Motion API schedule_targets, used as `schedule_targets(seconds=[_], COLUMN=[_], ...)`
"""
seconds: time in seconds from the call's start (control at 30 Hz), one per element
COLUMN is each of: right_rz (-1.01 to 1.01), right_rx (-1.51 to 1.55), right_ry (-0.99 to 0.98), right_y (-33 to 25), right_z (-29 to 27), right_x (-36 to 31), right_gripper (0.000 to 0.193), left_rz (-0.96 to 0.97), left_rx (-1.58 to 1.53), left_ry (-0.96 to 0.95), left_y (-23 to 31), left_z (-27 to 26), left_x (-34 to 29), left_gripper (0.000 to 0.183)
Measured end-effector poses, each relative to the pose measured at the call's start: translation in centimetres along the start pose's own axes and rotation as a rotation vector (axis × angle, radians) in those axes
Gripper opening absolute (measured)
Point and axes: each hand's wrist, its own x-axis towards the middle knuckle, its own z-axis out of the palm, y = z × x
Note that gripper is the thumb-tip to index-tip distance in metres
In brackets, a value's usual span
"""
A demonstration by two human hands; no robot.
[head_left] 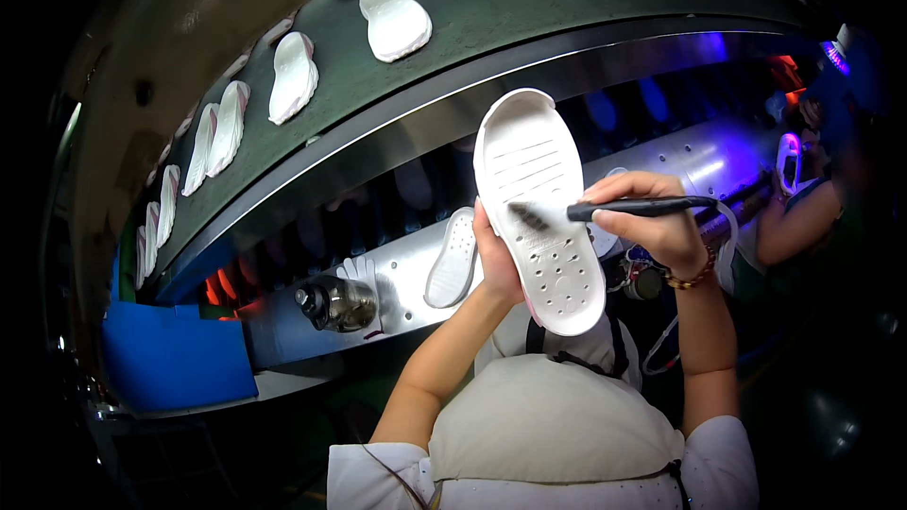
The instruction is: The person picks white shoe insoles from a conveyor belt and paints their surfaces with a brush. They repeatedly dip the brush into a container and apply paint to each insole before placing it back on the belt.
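My left hand [496, 260] grips a white shoe sole [532, 156] by its left edge and holds it up in front of me. Grooves cross its upper part, and small holes dot its lower part. In my right hand [661, 222] is a black-handled brush [642, 208] with a thin hose running from its back end. Its dark bristles [527, 215] lie over the middle of the sole, apparently touching it. Another white sole [452, 260] rests on the metal shelf left of my left hand.
A dark green conveyor belt [463, 5] carries several white soles beyond the metal rail [406, 109]. On the metal shelf [402, 307] stands a metal bottle [338, 304] beside a white glove [361, 274]. A blue box [175, 354] is at left. A co-worker's arm [803, 222] shows at right.
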Motion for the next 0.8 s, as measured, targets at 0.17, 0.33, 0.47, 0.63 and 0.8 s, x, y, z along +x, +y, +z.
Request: schedule_targets(seconds=[0.17,0.33,0.47,0.63,0.8], right_rz=[-0.270,-0.266,-0.303,-0.340,-0.165], right_rx=[-0.162,-0.192,-0.219,-0.070,0.087], right_ry=[-0.281,-0.264,-0.226,-0.313,-0.111], right_y=[0.5,0.6,0.9,1.5,1.6], right_z=[0.0,-0.1,-0.8,-1.4,-0.6], right_x=[-0.4,-0.6,-0.9,-1.3,-1.6], right_gripper=[0.017,0.019,0.019,0.019,0.020], left_rz=[0.250,0.285,0.340,0.396,0.328], left_rx=[0.086,0.122,0.008,0.057,-0.266], left_ry=[0.269,0.190,0.060,-0.117,-0.103], left_y=[0.4,1.4,2.3,3.5,3.7], left_z=[0.5,1.3,1.2,1.7,2.6], left_x=[0.2,1.2,1.4,2.1,2.6], left_gripper=[0.077,0.082,0.090,0.090,0.085])
